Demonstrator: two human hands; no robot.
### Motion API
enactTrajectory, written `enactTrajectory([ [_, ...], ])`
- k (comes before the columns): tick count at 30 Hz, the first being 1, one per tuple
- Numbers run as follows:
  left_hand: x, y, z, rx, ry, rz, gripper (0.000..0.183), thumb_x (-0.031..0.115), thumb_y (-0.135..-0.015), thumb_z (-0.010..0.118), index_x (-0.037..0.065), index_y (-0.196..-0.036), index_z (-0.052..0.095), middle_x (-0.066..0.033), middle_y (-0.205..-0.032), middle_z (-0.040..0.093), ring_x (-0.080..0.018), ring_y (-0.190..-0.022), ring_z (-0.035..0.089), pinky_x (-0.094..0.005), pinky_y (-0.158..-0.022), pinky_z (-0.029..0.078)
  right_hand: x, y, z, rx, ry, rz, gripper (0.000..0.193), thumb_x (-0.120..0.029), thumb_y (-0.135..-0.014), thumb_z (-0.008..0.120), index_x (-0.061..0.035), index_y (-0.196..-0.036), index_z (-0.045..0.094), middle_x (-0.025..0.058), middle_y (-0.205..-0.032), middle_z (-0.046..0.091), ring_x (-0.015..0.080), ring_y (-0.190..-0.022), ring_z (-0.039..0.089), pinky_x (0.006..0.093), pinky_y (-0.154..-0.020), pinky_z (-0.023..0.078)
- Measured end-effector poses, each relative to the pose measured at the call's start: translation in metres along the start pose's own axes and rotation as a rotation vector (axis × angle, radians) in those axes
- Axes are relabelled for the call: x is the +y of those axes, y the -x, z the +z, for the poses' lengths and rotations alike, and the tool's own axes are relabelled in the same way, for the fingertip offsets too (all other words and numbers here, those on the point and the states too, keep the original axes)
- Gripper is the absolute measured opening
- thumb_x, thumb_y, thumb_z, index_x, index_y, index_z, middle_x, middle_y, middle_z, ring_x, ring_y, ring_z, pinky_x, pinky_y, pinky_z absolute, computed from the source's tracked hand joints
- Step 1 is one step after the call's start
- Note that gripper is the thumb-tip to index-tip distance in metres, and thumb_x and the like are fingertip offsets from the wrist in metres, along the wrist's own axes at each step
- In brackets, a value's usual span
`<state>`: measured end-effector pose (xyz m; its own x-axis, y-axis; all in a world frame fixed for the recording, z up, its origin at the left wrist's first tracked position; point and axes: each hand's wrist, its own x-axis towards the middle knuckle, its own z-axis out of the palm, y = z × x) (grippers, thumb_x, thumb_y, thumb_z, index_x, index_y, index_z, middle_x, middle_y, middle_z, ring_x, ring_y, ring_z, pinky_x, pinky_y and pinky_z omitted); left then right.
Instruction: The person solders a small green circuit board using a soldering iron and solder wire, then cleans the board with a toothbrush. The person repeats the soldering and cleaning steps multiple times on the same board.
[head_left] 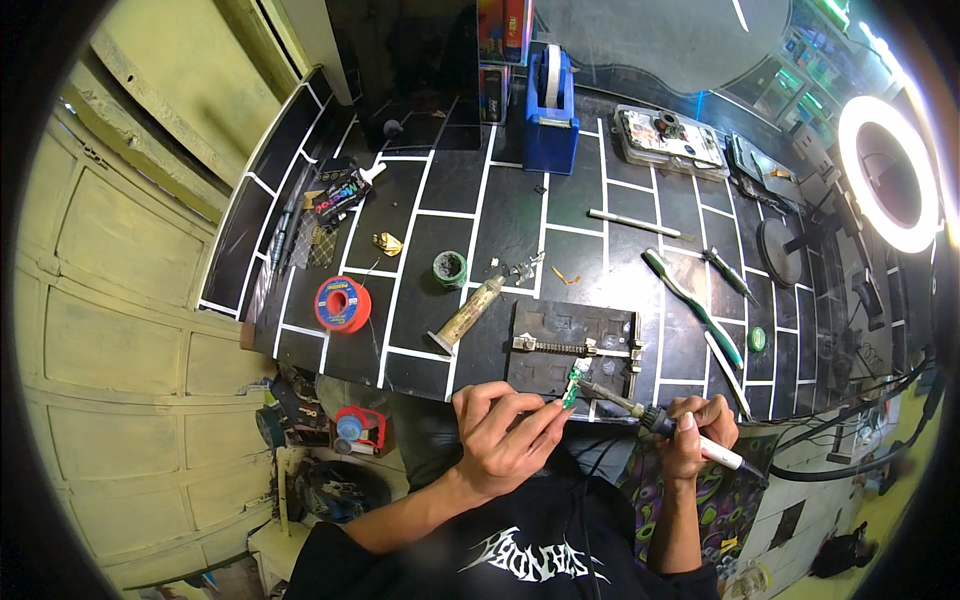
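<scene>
My left hand pinches the lower end of a small green circuit board between its fingertips. The board stands out over the front edge of a dark board-holder jig with a metal spring clamp. My right hand grips a soldering iron with a white handle, its metal shaft aimed left. The iron's tip is at the board, but I cannot tell whether it touches. Left of the jig lie a worn metal tube and an uncapped green pot of grey paste.
A red solder spool stands on the left of the black tiled table. Behind are a blue tape dispenser and a clear case. A green toothbrush, a green cap and a lit ring lamp are to the right.
</scene>
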<state>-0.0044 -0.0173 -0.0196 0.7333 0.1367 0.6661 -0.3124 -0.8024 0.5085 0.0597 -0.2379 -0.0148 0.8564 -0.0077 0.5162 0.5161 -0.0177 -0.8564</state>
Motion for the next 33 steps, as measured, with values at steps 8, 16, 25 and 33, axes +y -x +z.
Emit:
enactTrajectory([
  [8, -0.0001, 0.001, 0.0005, -0.006, -0.001, -0.01, 0.024, 0.012, -0.068, 0.09, 0.013, -0.091, 0.08, 0.0055, -0.083, 0.066, -0.0196, -0.086, 0.054, -0.0353, -0.083, 0.035, 0.0031, 0.005, -0.0071, -0.031, 0.035, 0.079, 0.03, -0.012, -0.087, 0.064, -0.0047, -0.071, 0.04, 0.009, -0.057, 0.055, 0.013, -0.048, 0.048, 0.0275, -0.05, 0.044],
  [16, -0.0002, 0.0003, -0.0002, -0.012, 0.001, -0.009, 0.024, 0.012, -0.068, 0.089, 0.013, -0.091, 0.08, 0.0053, -0.083, 0.066, -0.0197, -0.087, 0.054, -0.0354, -0.083, 0.035, 0.0019, 0.0024, -0.0054, -0.004, 0.043, 0.067, 0.031, -0.014, -0.088, 0.067, -0.0041, -0.071, 0.042, 0.01, -0.058, 0.058, 0.0132, -0.049, 0.05, 0.0278, -0.05, 0.046],
  [25, 0.0002, -0.0005, -0.0007, -0.014, 0.002, -0.009, 0.024, 0.013, -0.069, 0.089, 0.014, -0.091, 0.079, 0.0057, -0.085, 0.066, -0.0196, -0.087, 0.054, -0.0358, -0.082, 0.035, 0.003, 0.0021, -0.0073, -0.011, 0.084, 0.054, 0.03, -0.014, -0.088, 0.067, -0.0042, -0.072, 0.043, 0.0107, -0.059, 0.059, 0.0133, -0.049, 0.05, 0.0284, -0.052, 0.047],
  [33, 0.001, 0.0, -0.0011, -0.022, 0.001, -0.017, 0.026, 0.012, -0.068, 0.09, 0.014, -0.092, 0.08, 0.0057, -0.083, 0.066, -0.0198, -0.087, 0.054, -0.0355, -0.082, 0.035, -0.0032, -0.0012, -0.0038, -0.023, 0.01, 0.089, 0.029, -0.012, -0.089, 0.065, -0.0046, -0.072, 0.043, 0.0102, -0.059, 0.059, 0.0131, -0.049, 0.05, 0.0284, -0.051, 0.045],
])
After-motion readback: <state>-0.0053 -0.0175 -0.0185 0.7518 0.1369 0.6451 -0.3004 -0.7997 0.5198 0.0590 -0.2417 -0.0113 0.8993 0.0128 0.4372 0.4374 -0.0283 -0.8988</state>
